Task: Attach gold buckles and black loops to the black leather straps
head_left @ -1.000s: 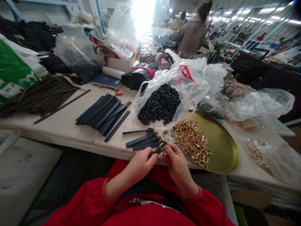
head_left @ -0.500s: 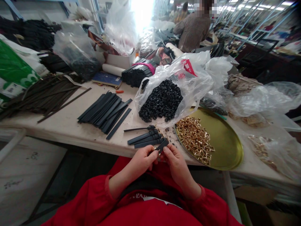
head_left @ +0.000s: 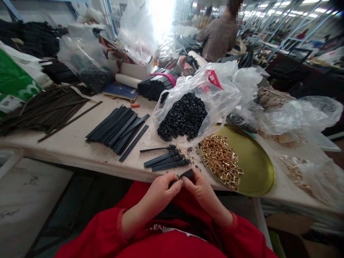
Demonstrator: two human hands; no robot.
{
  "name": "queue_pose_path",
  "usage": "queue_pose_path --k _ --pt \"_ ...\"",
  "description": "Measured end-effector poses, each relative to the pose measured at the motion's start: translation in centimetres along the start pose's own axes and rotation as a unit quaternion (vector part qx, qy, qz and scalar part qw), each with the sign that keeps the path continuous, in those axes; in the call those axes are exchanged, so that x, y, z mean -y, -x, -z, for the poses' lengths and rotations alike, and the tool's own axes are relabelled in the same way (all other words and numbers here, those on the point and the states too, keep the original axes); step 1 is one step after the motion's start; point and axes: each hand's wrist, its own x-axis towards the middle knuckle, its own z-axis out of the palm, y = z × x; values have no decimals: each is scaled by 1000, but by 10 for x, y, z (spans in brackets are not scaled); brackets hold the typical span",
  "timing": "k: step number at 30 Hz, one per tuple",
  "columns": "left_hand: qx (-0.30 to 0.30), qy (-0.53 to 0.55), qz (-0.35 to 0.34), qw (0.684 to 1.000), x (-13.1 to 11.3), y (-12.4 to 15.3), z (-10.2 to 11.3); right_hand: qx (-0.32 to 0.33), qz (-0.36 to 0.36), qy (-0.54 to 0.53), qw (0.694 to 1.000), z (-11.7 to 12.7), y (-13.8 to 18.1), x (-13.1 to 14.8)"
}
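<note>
Both my hands meet just below the table's front edge and pinch one short black strap (head_left: 186, 175). My left hand (head_left: 161, 190) grips its lower end, and my right hand (head_left: 200, 188) grips the end that points up and right. Just beyond them a few finished black straps with loops (head_left: 168, 162) lie on the table. A round gold tray (head_left: 259, 161) to the right holds a heap of gold buckles (head_left: 220, 161). A clear plastic bag of black loops (head_left: 184, 117) lies open behind the straps. A pile of plain black straps (head_left: 116, 128) rests to the left.
Long dark strips (head_left: 45, 109) and a green bag (head_left: 13, 80) lie at the far left. More plastic bags (head_left: 298, 116) crowd the right side. A bundle of black straps with a pink band (head_left: 158, 84) stands at the back. Another person (head_left: 219, 36) works at a farther table.
My hands have dropped a little toward me with the strap. The gold buckle seen at the strap's tip one second ago no longer shows.
</note>
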Motion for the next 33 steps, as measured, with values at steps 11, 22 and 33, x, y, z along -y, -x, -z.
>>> queue_pose_path --k 11,22,33 --pt "50 112 61 991 -5 -23 21 144 16 -19 989 17 -26 14" --pt "-40 80 22 996 7 -47 26 -94 74 543 831 40 -156 1" --pt "-62 112 -9 992 -3 -45 24 47 -45 -202 977 18 -63 28"
